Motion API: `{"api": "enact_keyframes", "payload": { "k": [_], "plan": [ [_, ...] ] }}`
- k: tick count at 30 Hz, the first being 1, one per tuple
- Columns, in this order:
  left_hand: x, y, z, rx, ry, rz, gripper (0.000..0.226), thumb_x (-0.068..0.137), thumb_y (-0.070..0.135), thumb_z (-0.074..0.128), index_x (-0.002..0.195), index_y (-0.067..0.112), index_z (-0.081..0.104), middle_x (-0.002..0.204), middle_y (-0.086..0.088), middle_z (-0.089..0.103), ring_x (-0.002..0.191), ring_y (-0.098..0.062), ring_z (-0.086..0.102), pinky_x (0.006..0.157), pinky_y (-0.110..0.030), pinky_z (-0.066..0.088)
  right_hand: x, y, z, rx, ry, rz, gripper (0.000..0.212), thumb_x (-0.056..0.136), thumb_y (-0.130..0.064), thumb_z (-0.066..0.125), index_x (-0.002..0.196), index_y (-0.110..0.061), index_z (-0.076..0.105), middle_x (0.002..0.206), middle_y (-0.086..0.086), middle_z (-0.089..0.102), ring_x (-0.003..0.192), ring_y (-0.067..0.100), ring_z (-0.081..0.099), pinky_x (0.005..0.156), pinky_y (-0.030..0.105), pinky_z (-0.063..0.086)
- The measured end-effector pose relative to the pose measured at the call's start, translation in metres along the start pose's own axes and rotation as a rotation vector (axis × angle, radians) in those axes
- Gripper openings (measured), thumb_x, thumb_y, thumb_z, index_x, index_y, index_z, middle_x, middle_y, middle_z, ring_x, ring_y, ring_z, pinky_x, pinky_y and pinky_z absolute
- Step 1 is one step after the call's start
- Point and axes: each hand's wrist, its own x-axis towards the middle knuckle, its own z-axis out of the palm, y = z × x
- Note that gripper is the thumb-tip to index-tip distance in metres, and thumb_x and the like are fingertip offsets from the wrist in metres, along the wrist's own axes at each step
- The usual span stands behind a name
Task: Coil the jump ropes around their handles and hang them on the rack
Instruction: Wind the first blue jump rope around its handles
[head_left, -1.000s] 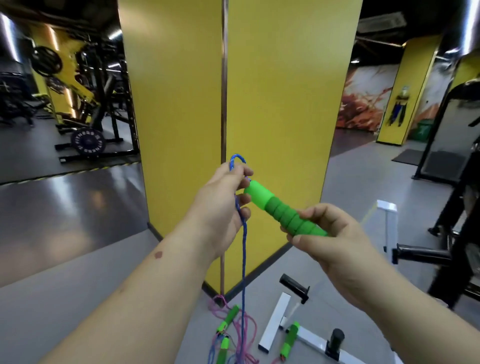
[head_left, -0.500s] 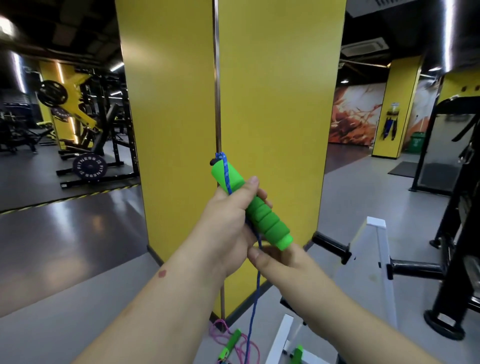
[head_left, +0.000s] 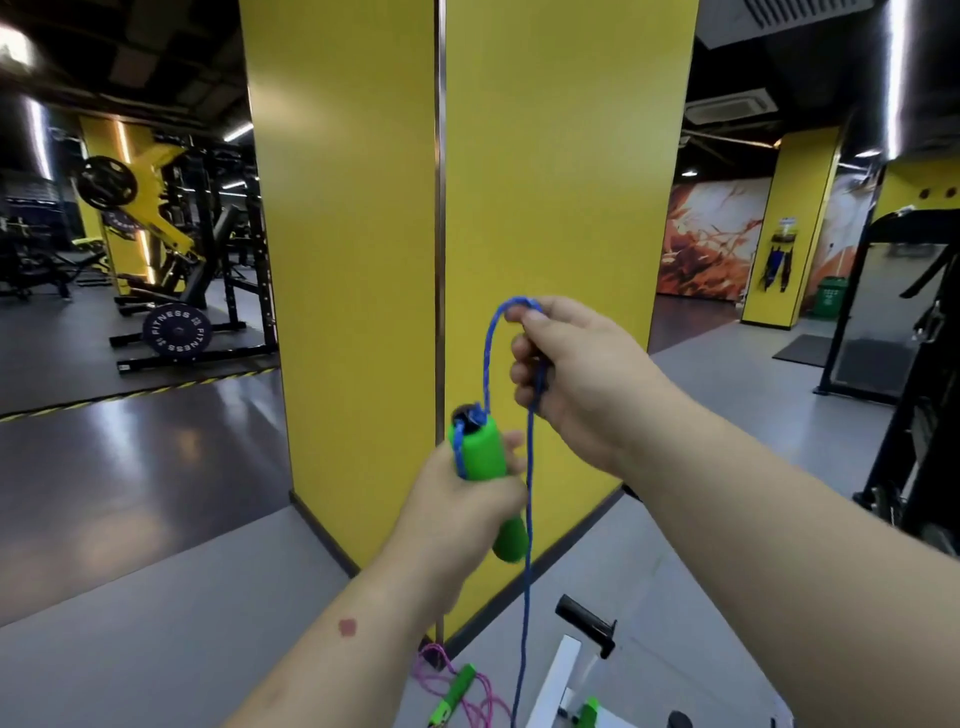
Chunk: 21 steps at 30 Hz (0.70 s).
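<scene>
My left hand (head_left: 467, 499) grips a green foam handle (head_left: 480, 452) held nearly upright, its black cap on top. A blue rope (head_left: 529, 519) leaves the cap, arcs up and passes through my right hand (head_left: 576, 374), which pinches it at the top of the loop. From there the rope hangs straight down to the floor. A pink rope (head_left: 483, 706) with a green handle (head_left: 457, 693) lies on the floor at the foot of the pillar. Another green handle (head_left: 589, 712) lies by the white rack (head_left: 558, 675).
A yellow pillar (head_left: 467, 208) stands straight ahead. The low white rack with black pegs (head_left: 587, 623) sits on the grey floor at the bottom right. A black machine frame (head_left: 924, 415) stands at the right. Weight racks and plates (head_left: 176, 327) fill the far left.
My right hand has let go of the handle's lower end and risen, pulling the blue rope up into a loop. My left hand has slid down and now holds the handle alone.
</scene>
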Motion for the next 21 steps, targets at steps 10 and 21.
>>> {"api": "enact_keyframes", "payload": {
  "k": [10,21],
  "plan": [
    [0.013,0.029,0.001,-0.323,-0.041,0.034,0.016,0.057,-0.001,0.054,0.067,0.012,0.05,0.074,-0.01,0.041,0.072,-0.028,0.038,0.07,-0.038,0.033,-0.008,0.028,-0.016,-0.008,-0.026,-0.011,0.046,0.069,-0.013,0.056,0.114,-0.018,0.065,0.104,0.003,0.068,0.098,0.018,0.063,0.091,0.039,0.049],
    [0.026,0.086,-0.031,-0.114,0.06,0.104,0.023,0.055,0.006,0.053,0.075,0.018,0.056,0.095,-0.007,0.064,0.088,-0.025,0.063,0.076,-0.04,0.046,-0.038,0.076,-0.029,0.087,-0.149,0.231,0.029,0.105,-0.026,0.038,0.085,-0.012,0.055,0.061,-0.001,0.034,0.052,0.014,0.031,0.053,0.028,0.028]
  ]
}}
